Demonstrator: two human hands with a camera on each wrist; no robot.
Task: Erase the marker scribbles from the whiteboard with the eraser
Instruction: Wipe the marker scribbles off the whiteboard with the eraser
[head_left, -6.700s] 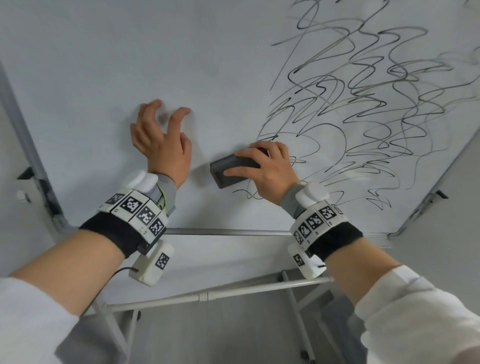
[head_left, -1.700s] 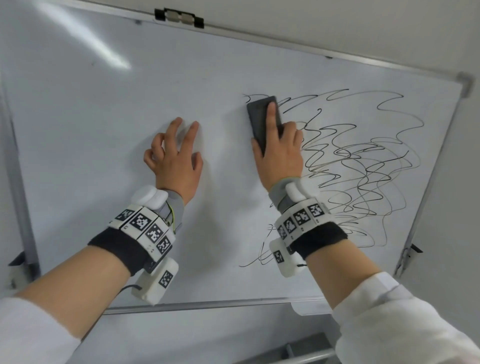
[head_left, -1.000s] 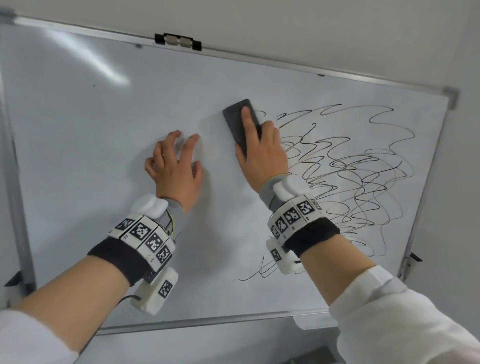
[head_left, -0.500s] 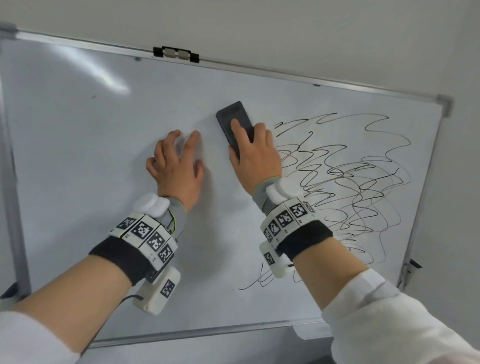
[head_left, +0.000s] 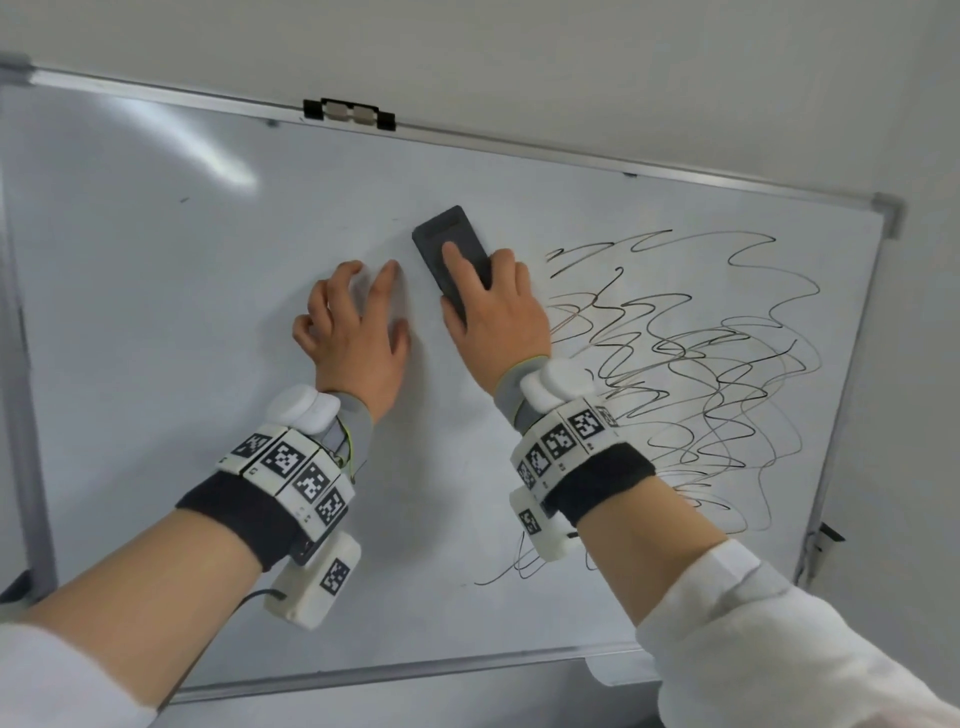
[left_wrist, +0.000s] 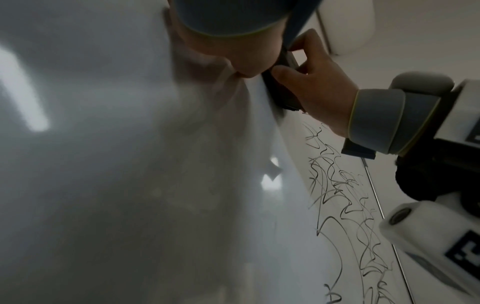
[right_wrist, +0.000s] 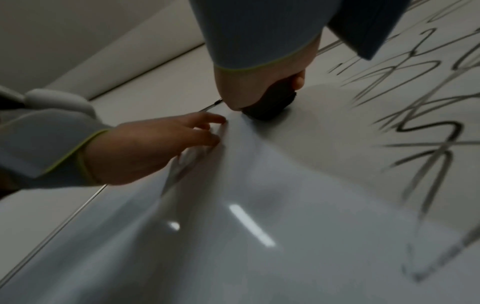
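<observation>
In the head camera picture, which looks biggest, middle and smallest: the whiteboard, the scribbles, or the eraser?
Largest to smallest, as they look in the head view:
1. whiteboard, which fills most of the picture
2. scribbles, which cover much of its right part
3. eraser, partly hidden under the right hand

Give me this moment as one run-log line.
right hand: holds eraser on whiteboard | left hand: braces board | scribbles: mostly remaining
</observation>
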